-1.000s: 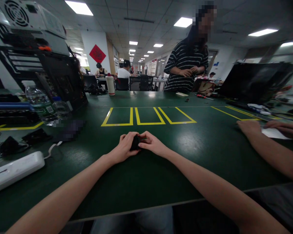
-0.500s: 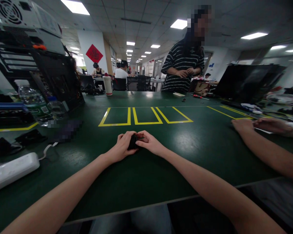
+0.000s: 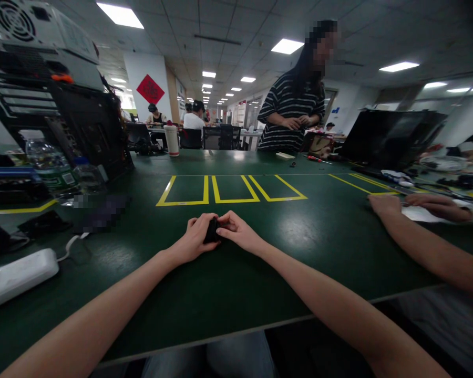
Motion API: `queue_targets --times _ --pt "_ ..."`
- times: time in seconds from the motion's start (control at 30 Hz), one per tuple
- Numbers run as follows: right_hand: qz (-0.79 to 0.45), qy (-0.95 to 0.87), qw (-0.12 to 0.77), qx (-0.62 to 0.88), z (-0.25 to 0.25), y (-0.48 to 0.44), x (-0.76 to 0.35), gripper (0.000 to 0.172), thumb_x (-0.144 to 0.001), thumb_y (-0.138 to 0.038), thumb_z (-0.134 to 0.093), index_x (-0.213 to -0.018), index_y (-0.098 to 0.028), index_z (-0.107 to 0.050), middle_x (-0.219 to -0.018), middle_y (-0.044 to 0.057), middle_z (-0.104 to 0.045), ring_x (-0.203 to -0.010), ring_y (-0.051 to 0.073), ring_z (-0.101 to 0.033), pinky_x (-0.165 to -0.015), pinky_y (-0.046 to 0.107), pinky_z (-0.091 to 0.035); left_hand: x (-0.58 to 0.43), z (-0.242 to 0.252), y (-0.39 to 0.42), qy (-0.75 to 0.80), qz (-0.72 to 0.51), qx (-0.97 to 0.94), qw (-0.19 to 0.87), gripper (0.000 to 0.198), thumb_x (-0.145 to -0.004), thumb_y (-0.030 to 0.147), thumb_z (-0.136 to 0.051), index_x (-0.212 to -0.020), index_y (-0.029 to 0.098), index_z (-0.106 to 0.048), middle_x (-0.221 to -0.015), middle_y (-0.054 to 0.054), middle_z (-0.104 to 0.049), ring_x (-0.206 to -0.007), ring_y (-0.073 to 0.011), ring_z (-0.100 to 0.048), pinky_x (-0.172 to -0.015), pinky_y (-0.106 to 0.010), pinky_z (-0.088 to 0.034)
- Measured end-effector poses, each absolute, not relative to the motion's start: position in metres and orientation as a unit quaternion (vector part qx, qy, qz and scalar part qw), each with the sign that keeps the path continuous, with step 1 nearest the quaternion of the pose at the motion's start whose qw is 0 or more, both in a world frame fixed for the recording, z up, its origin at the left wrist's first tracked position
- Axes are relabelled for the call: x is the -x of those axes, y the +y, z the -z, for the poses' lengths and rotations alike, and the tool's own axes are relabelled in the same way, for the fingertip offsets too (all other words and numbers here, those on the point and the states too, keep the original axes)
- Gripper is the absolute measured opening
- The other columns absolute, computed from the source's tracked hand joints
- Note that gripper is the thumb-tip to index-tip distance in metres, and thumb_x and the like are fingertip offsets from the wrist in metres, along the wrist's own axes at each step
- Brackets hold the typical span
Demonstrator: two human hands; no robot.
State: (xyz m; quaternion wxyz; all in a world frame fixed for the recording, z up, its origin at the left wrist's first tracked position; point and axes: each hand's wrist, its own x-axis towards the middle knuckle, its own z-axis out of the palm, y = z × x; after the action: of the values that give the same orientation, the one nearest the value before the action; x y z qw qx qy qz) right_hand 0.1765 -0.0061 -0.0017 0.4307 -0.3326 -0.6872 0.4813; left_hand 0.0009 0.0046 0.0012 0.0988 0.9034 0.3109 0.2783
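Both my hands rest together on the green table (image 3: pixel 228 283), just in front of three yellow taped boxes (image 3: pixel 230 189). My left hand (image 3: pixel 193 239) is curled round a small black object (image 3: pixel 212 231), most of which is hidden. My right hand (image 3: pixel 238 233) pinches the same object from the right, fingertips meeting the left hand's. What the black object is cannot be made out.
A white power strip (image 3: pixel 18 275) and cable lie at the left, with water bottles (image 3: pixel 49 168) and stacked black computer cases (image 3: pixel 55 110) behind. A co-worker's forearms (image 3: pixel 421 231) rest at the right by paper. A standing person in a striped shirt (image 3: pixel 289 113) is across the table; a laptop (image 3: pixel 390 136) stands far right.
My hands have stayed together on the black object. The view has tilted slightly, and the co-worker's hands at the right have shifted a little.
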Motion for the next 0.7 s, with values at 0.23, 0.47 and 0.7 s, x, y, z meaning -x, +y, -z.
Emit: queue_targets --times 0.23,0.47,0.7 --pt "-0.497 -0.698 0.391 0.336 -0.0012 -0.0081 -0.1812 0.032 -0.069 -0.027 -0.057 -0.097 -0.02 -0.045 -0.1 0.002 -0.05 -0.095 0.016 -0.052 -0.084 0.036 -0.042 0.0003 -0.0012 0.0046 0.306 -0.276 -0.905 0.105 0.052 -0.072 0.027 -0.054 -0.116 0.023 -0.026 -0.111 -0.005 -0.041 -0.104 -0.0214 -0.04 -0.092 -0.041 -0.024" --pt "-0.488 -0.701 0.407 0.325 -0.0025 -0.0112 -0.1788 0.025 -0.071 -0.028 -0.056 -0.091 -0.02 -0.044 -0.095 0.0 -0.049 -0.094 0.014 -0.051 -0.084 0.033 -0.042 0.0012 -0.0098 -0.0016 0.302 -0.266 -0.908 0.113 0.05 -0.074 0.027 -0.052 -0.116 0.023 -0.027 -0.111 -0.006 -0.042 -0.105 -0.0214 -0.041 -0.092 -0.041 -0.025" --pt "-0.489 -0.683 0.41 0.355 -0.0062 -0.0111 -0.1776 0.03 -0.07 -0.029 -0.057 -0.095 -0.019 -0.044 -0.098 0.002 -0.05 -0.093 0.015 -0.052 -0.083 0.035 -0.043 0.0004 -0.0035 0.0035 0.305 -0.274 -0.905 0.111 0.052 -0.072 0.027 -0.054 -0.116 0.024 -0.026 -0.111 -0.006 -0.042 -0.104 -0.0223 -0.041 -0.092 -0.043 -0.024"
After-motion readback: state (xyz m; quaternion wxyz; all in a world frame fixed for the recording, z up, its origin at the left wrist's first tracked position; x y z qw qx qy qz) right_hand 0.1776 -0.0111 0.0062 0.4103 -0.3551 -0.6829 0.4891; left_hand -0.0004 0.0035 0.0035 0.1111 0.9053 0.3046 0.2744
